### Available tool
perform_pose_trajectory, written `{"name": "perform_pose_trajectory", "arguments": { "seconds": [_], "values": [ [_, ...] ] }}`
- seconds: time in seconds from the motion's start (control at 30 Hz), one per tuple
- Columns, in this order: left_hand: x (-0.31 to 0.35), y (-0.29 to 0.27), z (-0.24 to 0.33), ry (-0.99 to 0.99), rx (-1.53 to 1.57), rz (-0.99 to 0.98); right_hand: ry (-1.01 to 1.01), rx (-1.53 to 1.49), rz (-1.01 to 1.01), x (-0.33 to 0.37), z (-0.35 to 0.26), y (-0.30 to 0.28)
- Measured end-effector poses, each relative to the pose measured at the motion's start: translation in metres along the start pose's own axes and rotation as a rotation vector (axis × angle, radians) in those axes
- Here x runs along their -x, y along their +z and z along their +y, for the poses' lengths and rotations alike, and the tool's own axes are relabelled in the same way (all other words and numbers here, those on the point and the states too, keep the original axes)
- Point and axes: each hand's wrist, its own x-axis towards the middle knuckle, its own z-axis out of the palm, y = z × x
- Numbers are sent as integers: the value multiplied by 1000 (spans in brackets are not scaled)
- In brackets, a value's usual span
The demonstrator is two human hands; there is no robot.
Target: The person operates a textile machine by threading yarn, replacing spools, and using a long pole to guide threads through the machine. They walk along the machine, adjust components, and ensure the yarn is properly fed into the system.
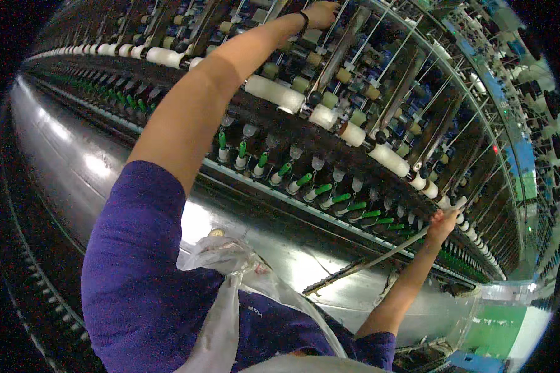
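Note:
My left arm, a dark band at its wrist, stretches up across the spinning frame. My left hand (320, 13) is at the top edge among the upper rollers and rods; its fingers look curled, and what they may hold is hidden. On the right, my right hand (443, 222) is closed round a long thin rod (389, 253), which slants down to the left and has a dark, rough end. White fibre (457, 204) shows at the fingertips, close beside the row of white rollers (389, 160).
Below the rollers runs a row of spindles with green tops (284, 169). A shiny metal panel (286, 258) lies along the machine's lower front. Translucent plastic (233, 258) hangs over my purple shirt. A green-and-white wall (498, 329) stands at the far right.

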Motion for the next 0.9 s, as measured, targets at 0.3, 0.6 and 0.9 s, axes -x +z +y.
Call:
{"name": "perform_pose_trajectory", "arguments": {
  "seconds": [0.3,0.6,0.9],
  "values": [
    [-22,49,-29,267,-228,9,-550,608,146,-20,58,-13],
    [159,-29,18,-96,170,87,-673,1238,531,8,33,-7],
    [145,21,6,-445,125,76,-393,1193,678,-5,-7,-38]
  ]
}}
